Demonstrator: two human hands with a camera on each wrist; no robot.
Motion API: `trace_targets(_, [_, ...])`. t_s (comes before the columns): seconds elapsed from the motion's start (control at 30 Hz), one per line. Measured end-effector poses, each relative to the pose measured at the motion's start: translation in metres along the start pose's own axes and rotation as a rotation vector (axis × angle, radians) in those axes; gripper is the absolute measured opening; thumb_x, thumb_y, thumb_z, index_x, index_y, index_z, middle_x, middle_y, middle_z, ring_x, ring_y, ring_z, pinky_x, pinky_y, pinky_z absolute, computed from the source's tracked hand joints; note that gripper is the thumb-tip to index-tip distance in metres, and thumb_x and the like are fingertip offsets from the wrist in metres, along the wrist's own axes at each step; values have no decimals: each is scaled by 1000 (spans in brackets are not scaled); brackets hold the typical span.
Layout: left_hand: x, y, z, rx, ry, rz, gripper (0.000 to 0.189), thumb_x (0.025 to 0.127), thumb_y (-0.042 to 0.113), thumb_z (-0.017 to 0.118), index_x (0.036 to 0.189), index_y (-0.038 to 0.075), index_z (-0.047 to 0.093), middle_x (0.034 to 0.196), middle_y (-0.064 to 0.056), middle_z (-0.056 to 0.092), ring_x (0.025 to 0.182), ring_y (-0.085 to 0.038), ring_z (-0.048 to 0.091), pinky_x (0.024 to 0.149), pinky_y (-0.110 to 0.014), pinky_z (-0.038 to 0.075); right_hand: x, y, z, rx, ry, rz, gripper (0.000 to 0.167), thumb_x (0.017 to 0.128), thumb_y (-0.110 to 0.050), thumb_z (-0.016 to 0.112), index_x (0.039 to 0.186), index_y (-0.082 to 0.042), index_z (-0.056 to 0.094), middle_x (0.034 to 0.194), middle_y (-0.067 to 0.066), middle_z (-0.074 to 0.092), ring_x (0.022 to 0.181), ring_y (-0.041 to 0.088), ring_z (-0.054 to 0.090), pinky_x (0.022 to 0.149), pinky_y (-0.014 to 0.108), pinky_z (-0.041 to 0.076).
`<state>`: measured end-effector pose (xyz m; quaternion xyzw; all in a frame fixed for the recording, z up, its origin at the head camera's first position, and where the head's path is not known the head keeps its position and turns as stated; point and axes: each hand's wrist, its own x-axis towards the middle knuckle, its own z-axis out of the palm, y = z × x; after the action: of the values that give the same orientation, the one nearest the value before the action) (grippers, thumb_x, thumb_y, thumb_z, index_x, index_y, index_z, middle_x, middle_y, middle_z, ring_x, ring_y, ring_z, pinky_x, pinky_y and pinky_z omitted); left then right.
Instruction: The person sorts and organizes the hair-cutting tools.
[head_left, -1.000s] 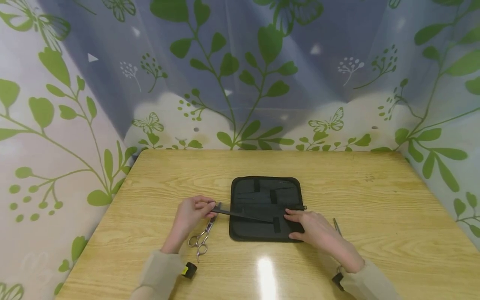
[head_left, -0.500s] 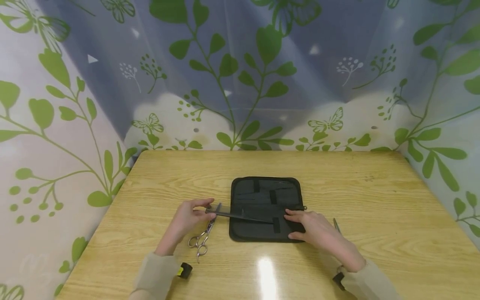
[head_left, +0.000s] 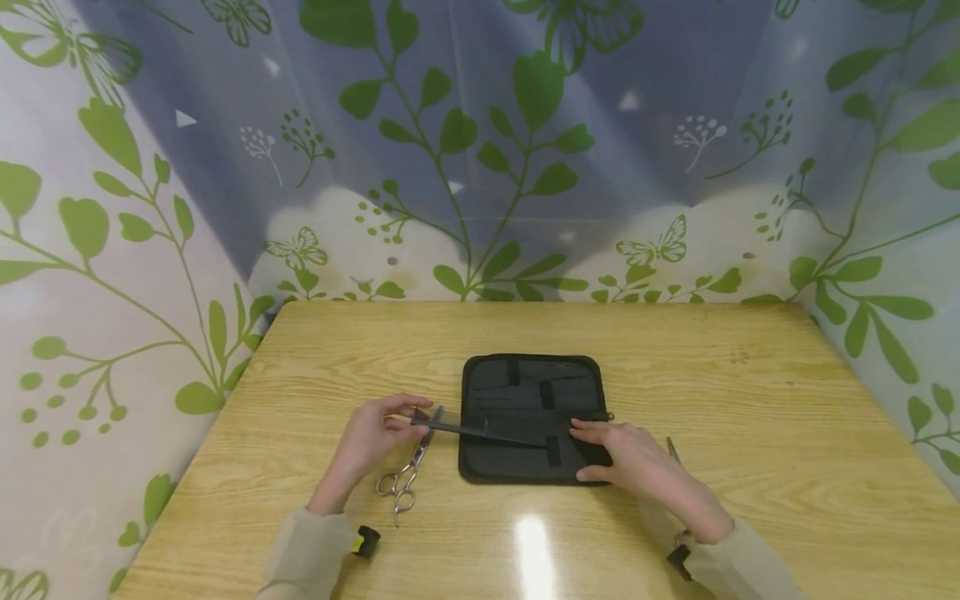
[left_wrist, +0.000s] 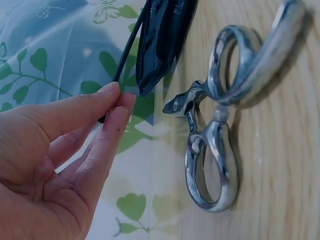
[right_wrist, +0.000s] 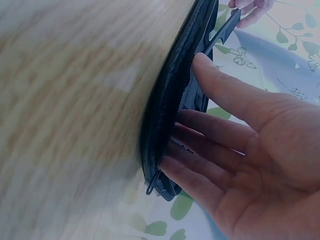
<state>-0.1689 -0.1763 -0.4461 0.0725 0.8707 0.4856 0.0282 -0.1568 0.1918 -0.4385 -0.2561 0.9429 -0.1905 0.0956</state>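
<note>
My left hand (head_left: 372, 437) pinches the left end of a flat black comb (head_left: 480, 432) between thumb and fingers. The comb slants down to the right across an open black zip case (head_left: 502, 468), its far end at a small elastic strap (head_left: 553, 450). In the left wrist view the comb shows edge-on as a thin dark strip. My right hand (head_left: 626, 458) rests on the case's right side, fingers fairly straight; in the right wrist view the thumb lies at the zipper edge. Silver hairdressing scissors (head_left: 405, 482) lie just below my left hand, their tips partly behind the comb.
A metal tip (head_left: 673, 450) shows beside my right forearm, which hides the rest of that tool. The case lies mid-table on a wood-grain table (head_left: 750, 400). Behind stands a leaf-patterned curtain (head_left: 480, 167). A black wrist device (head_left: 367, 542) sits at the left sleeve.
My left hand has drawn slightly left and its fingers have shifted to the comb's end. The comb's far end stays at the strap. The right hand, case and scissors hold their places.
</note>
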Motion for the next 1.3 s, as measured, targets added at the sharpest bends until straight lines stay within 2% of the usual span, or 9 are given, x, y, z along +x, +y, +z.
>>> trace_targets(0.17, [0,-1,0,60,29,21,32,84,4,81,114,10,74,106,-10,75,89,-26,74,78,-37,60,0,0,0,-7,-3,-8,61,86,-29,81,135,3,62,145,18,56,124,43,58,95,54,51])
trace_targets(0.47, [2,-1,5,100,37,33,26,80,3,84,106,7,78,95,-9,76,86,-22,74,75,-30,60,0,-1,0,-1,-11,6,61,85,-29,81,135,3,62,146,18,55,118,42,61,88,49,54])
trace_targets(0.7, [2,3,7,101,18,25,26,80,3,85,105,4,78,94,-8,76,83,-20,73,73,-28,59,0,-3,0,-3,-2,-2,62,85,-29,82,134,3,63,145,18,56,116,41,62,85,46,54])
trace_targets(0.93, [3,4,10,92,-7,-14,27,79,6,86,105,7,79,93,-3,76,82,-14,71,73,-26,59,0,-2,1,-13,-1,1,62,85,-29,82,134,3,63,145,18,56,118,42,61,85,47,54])
trace_targets(1.1, [3,4,10,88,-41,20,26,80,7,86,105,4,78,93,-5,76,82,-16,72,72,-25,58,0,-2,1,-13,0,6,62,84,-29,82,134,3,63,145,18,56,116,42,62,85,48,54])
trace_targets(1.3, [5,8,12,103,-46,30,26,80,9,86,104,4,78,92,-4,76,81,-14,71,70,-23,57,0,-3,1,-12,4,-1,63,85,-29,82,135,3,62,145,18,56,120,42,61,90,51,54])
